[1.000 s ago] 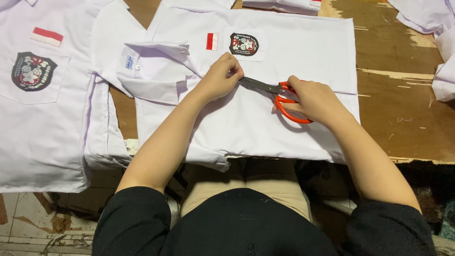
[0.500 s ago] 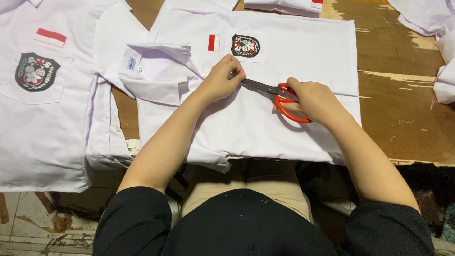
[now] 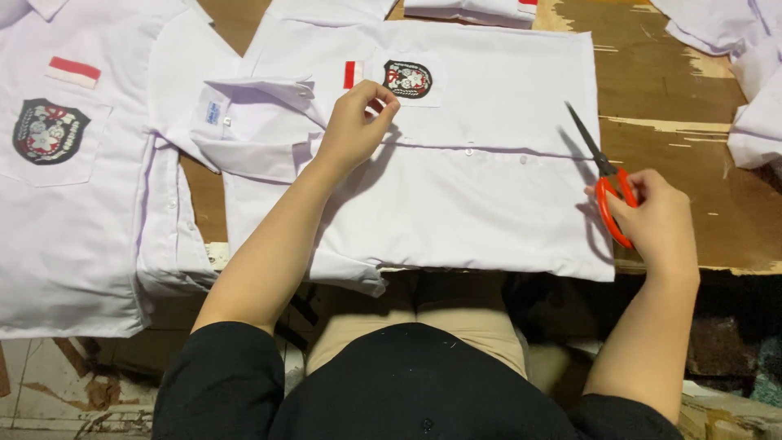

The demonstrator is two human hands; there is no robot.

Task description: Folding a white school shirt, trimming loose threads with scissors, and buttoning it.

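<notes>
A white uniform shirt [image 3: 456, 187] lies flat on the wooden table [image 3: 676, 90], with a dark crest badge [image 3: 407, 79] and a small red and white patch [image 3: 351, 74] on its chest. My left hand [image 3: 356, 122] rests on the shirt just below the patch, fingers curled, pinching at the cloth. My right hand [image 3: 656, 218] is at the shirt's right edge, closed on the orange-handled scissors [image 3: 603, 175], whose shut blades point up and away.
A second white shirt with the same crest [image 3: 69, 179] lies at the left. More folded white shirts sit at the top [image 3: 472, 8] and the top right corner [image 3: 741, 90]. The table's front edge runs just beyond my lap.
My right hand has pulled the scissors away from the chest of the shirt to its right edge. My left hand stays near the patch.
</notes>
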